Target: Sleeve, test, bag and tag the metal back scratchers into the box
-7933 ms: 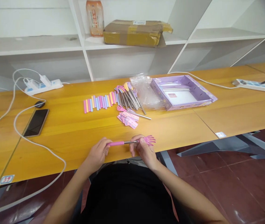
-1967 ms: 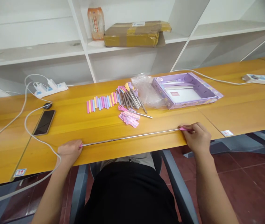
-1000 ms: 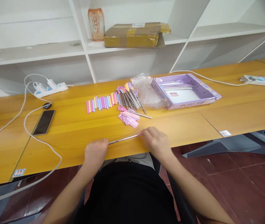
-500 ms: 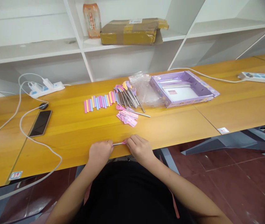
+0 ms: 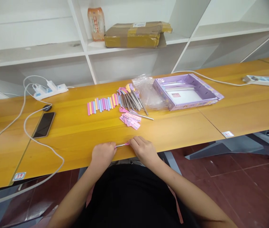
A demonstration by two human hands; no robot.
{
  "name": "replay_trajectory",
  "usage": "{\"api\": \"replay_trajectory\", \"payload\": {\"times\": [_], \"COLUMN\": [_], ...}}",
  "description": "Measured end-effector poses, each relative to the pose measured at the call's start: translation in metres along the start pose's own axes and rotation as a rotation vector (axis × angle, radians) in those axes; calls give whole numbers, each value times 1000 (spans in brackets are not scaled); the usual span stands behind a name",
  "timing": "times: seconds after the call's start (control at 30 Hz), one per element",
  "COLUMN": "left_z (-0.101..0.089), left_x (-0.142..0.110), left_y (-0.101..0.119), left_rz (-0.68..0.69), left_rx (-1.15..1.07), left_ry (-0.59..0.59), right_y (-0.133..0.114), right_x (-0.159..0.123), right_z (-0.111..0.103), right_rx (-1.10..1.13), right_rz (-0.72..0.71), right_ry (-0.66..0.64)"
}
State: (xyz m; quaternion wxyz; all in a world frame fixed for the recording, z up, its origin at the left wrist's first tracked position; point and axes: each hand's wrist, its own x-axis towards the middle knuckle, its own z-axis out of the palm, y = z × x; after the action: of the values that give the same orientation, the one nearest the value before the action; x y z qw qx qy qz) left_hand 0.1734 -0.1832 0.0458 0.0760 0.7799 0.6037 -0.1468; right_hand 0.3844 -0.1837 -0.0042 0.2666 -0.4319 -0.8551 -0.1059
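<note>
Near the table's front edge, a back scratcher (image 5: 120, 145) with a short metal rod and pink ends spans my two hands. My left hand (image 5: 103, 154) is closed round its left end, and my right hand (image 5: 143, 150) grips the pink end on the right. Most of both ends is hidden by my fingers. Beyond my hands, another pink-handed back scratcher (image 5: 141, 116) lies across a small heap of pink cards (image 5: 131, 121). Behind it is a pile of metal-rod back scratchers (image 5: 131, 99) with coloured hand-shaped heads. Coloured handle sleeves (image 5: 103, 104) lie in a row to its left.
A purple box tray (image 5: 210, 98) and a clear plastic bag (image 5: 148, 93) sit at the back. On the left are a phone (image 5: 44, 124), white cables (image 5: 51, 148) and a power strip (image 5: 51, 92). A taped carton (image 5: 134, 34) stands on the shelf.
The view has shifted slightly. Both hands keep their grip on the back scratcher in nearly the same place.
</note>
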Motion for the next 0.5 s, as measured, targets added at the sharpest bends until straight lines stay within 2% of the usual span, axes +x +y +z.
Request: {"api": "replay_trajectory", "payload": {"times": [0.07,0.13,0.2,0.3,0.37,0.43,0.5], "left_z": [-3,-6,-6,3,13,23,29], "left_x": [0,-2,-9,-29,-44,-54,-58], "left_y": [-4,-18,-44,-98,-129,-147,-151], "left_rz": [-25,-84,-173,-335,-404,-366,-352], "left_rx": [-9,-7,9,60,113,151,174], "left_ry": [-2,-14,-29,-49,-49,-53,-47], "right_y": [9,30,68,143,188,217,226], "right_x": [3,0,-12,-47,-76,-98,-111], "right_z": [1,0,-6,-23,-34,-41,-41], "right_rx": [-21,-60,-92,-144,-208,-206,-182], "right_rz": [-19,-2,57,218,360,406,431], "right_ry": [-7,-15,-28,-17,61,69,87]}}
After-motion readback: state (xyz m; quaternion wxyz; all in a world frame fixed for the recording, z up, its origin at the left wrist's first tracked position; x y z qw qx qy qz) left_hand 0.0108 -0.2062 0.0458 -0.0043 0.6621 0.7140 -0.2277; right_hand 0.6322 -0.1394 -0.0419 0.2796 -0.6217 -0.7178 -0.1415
